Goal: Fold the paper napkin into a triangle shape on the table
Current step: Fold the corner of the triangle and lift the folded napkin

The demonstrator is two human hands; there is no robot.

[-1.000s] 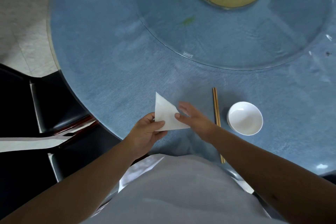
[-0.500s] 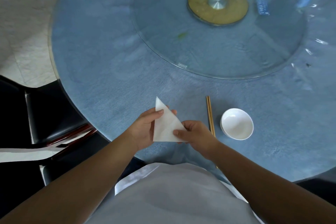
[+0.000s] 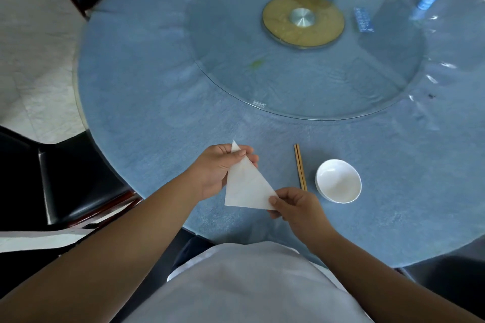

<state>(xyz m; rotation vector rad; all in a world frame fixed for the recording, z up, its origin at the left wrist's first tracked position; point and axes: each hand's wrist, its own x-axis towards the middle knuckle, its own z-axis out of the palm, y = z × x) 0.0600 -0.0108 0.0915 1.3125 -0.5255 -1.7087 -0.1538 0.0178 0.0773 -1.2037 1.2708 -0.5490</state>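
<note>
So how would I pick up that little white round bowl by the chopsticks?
Grip the white round bowl at its rim, coming from above on its right side. It sits upright and open, its rim is thin and bare, and the wooden chopsticks crowd its left.

The folded white paper napkin triangle (image 3: 245,186) sits between both hands, over the near edge of the round blue-clothed table (image 3: 157,92). Right of it lies the pair of wooden chopsticks (image 3: 300,166), then the small white ceramic bowl (image 3: 338,181). Behind them sits the big round glass turntable (image 3: 315,81).
</note>
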